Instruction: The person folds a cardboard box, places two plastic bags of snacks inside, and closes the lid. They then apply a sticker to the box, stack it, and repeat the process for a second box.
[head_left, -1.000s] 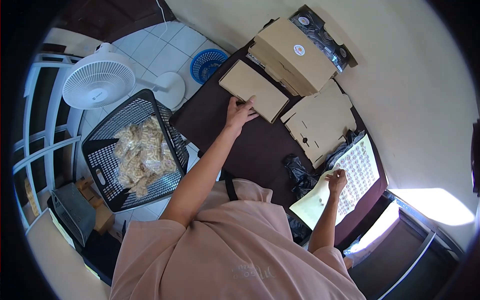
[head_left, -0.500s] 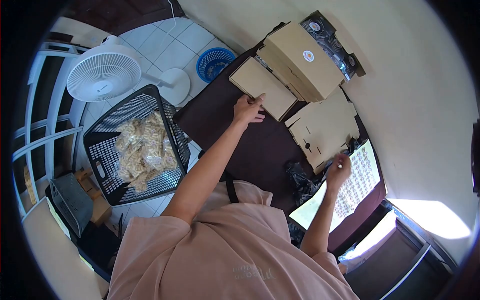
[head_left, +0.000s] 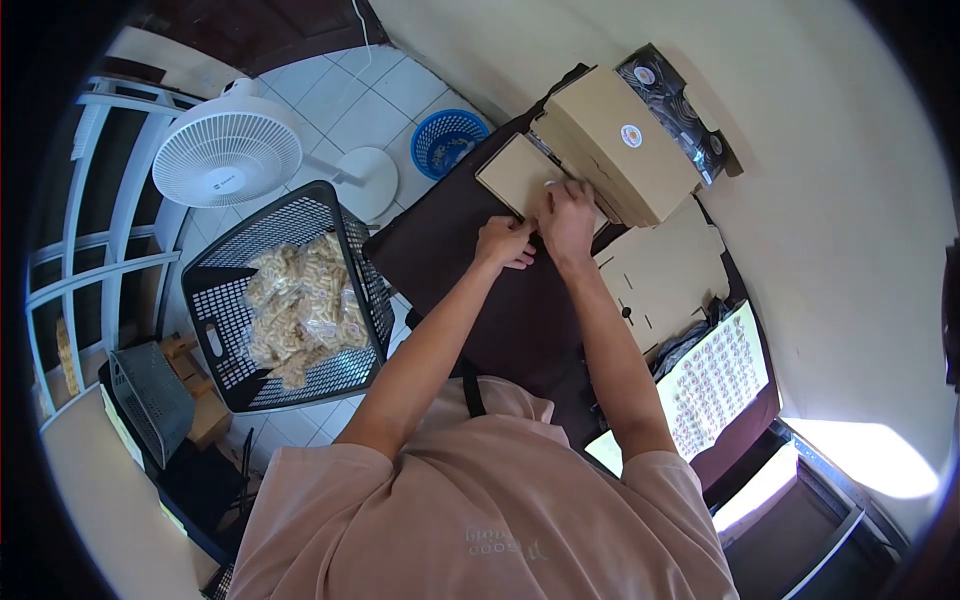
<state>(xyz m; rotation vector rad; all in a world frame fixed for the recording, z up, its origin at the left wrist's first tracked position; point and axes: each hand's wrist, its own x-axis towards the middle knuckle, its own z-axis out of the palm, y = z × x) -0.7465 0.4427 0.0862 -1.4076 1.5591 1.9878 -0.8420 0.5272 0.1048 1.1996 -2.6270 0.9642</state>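
- The left hand [head_left: 503, 243] is at the near edge of the flat cardboard box [head_left: 515, 172]; its fingers are loosely curled and a little apart from the thumb, which meets the edge; whether they press on the underside is hidden.
- The right hand [head_left: 567, 220] reaches over the top of the same box, just beside the left hand; its fingers are bent and close together, tips down at the lid; a small pale spot shows by the fingertips, too small to name; whether they pinch anything, I cannot tell.
- The flat cardboard box lies on the dark counter [head_left: 480, 312], under the right fingers and ahead of the left ones; its far long side is near the taller cardboard box [head_left: 615, 150], which bears a round sticker [head_left: 631, 136].
- Beyond the taller box, farther from the fingers, stands a black patterned box [head_left: 672, 105] with round stickers.
- To the right of the right fingers lies flattened cardboard [head_left: 665, 272] with cut slots; nearer the body are a black plastic bag [head_left: 682, 352] and a sheet of small round stickers [head_left: 712, 385], both well apart from the fingers.
- To the left of the left fingers, on the tiled floor [head_left: 365, 122], are a black crate [head_left: 222, 355] of clear bags [head_left: 300, 315] with pale pieces, a white fan [head_left: 228, 155] and a blue basket [head_left: 424, 138].
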